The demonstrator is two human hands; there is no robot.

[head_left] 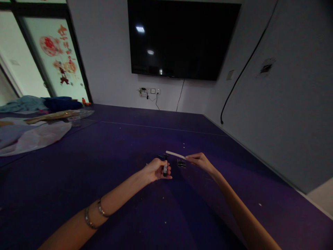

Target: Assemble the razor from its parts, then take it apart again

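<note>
My left hand (156, 170) is closed around a small dark upright stick-like object (165, 169) with a pale band on its side; its kind is too small to make out. Between the fingertips of my right hand (200, 161) is one end of a thin white strip (175, 155). The strip's free end points left, close to the top of the dark object; whether they touch I cannot tell. Below the strip, a small black patterned item (181, 163) lies on the purple surface (117, 194). Another dark shape (161, 157) shows just behind my left hand, partly hidden.
White plastic sheets (44, 137) and folded cloth (62, 103) lie at the far left, with a small orange item (84, 101) beside them. A large television (182, 38) hangs on the far wall above sockets (153, 91). A black cable (244, 66) dangles down the right wall.
</note>
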